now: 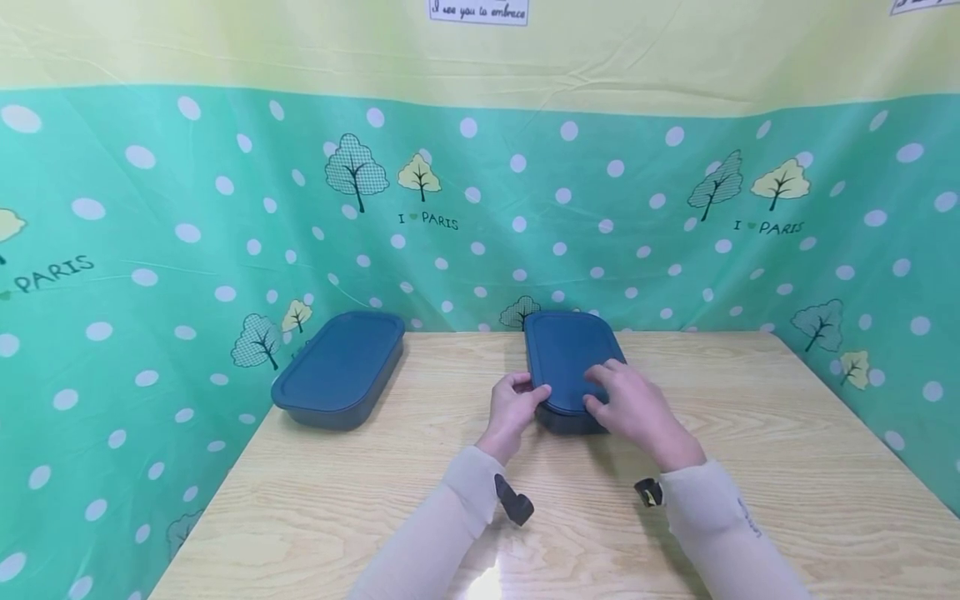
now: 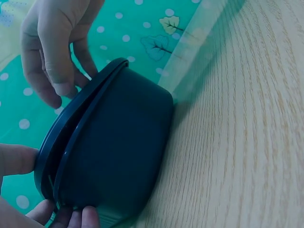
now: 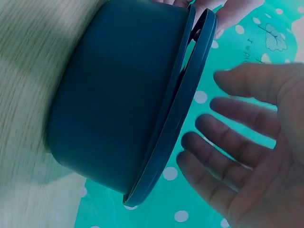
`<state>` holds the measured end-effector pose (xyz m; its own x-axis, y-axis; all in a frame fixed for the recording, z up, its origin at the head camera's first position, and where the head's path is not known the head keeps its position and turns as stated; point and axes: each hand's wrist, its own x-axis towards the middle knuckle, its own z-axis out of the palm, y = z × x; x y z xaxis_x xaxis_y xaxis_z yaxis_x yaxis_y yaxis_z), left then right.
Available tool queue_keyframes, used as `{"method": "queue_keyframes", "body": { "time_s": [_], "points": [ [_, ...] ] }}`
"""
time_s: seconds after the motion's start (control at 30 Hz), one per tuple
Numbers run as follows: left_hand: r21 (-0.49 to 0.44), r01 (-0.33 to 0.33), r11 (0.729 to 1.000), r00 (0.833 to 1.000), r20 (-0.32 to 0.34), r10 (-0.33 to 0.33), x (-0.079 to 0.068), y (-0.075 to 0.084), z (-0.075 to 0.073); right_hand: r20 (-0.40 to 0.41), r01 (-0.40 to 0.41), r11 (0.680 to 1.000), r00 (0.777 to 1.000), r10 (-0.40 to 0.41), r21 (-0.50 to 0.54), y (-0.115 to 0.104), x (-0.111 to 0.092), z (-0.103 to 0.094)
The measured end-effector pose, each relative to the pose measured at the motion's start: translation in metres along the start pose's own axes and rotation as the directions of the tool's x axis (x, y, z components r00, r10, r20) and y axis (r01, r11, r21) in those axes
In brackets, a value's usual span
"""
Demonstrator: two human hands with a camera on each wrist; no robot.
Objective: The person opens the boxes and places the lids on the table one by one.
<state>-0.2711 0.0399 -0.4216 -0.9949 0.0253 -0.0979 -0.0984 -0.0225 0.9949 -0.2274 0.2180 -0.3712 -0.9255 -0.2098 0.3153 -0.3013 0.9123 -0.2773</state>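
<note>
A dark blue rectangular box (image 1: 570, 424) stands on the table, its matching lid (image 1: 566, 346) lying on top. My left hand (image 1: 513, 410) pinches the lid at the near left corner, the thumb on top and the fingers below its rim. In the left wrist view, a narrow gap runs between the lid (image 2: 61, 116) and the box body (image 2: 118, 133) there. Over the lid's near right part is my right hand (image 1: 636, 408), fingers spread and loosely bent. From the right wrist view, that hand (image 3: 256, 137) holds nothing, and its fingertips appear apart from the lid.
A second dark blue box (image 1: 341, 367) with its lid on stands at the table's far left edge. Green dotted cloth (image 1: 517, 242) hangs behind and along both sides of the wooden table (image 1: 360, 508).
</note>
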Motion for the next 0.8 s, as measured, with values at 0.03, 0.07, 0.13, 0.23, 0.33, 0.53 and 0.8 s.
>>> {"method": "queue_keyframes", "body": {
  "time_s": [0.03,0.07,0.13,0.23,0.33,0.53,0.8],
  "points": [
    [0.0,-0.001,1.0,1.0,0.001,0.001,0.0,0.0,0.0,0.008,0.013,1.0,1.0,-0.013,-0.008,-0.001,0.0,0.0],
    [-0.004,0.001,1.0,1.0,0.002,-0.001,0.0,0.0,0.0,0.015,0.025,1.0,1.0,-0.025,-0.017,-0.001,0.0,0.001],
    [0.001,0.0,1.0,1.0,0.004,0.0,0.0,0.0,-0.001,0.021,0.045,0.998,0.999,-0.044,-0.035,-0.002,0.0,0.001],
    [-0.001,0.006,1.0,1.0,0.008,-0.006,0.0,0.0,-0.001,0.028,0.056,0.997,0.998,-0.055,-0.047,-0.003,-0.001,0.001],
    [-0.001,0.013,1.0,1.0,0.01,-0.013,0.0,0.0,-0.001,0.041,0.067,0.996,0.997,-0.065,-0.053,-0.004,-0.002,0.001],
    [-0.006,0.011,1.0,1.0,0.009,-0.011,0.0,0.0,-0.001,0.074,0.105,0.991,0.992,-0.099,-0.081,-0.007,-0.004,0.002],
    [-0.003,0.014,1.0,1.0,0.01,-0.014,0.001,-0.001,0.0,0.064,0.16,0.977,0.986,-0.152,-0.139,-0.011,-0.005,0.002]
  ]
}}
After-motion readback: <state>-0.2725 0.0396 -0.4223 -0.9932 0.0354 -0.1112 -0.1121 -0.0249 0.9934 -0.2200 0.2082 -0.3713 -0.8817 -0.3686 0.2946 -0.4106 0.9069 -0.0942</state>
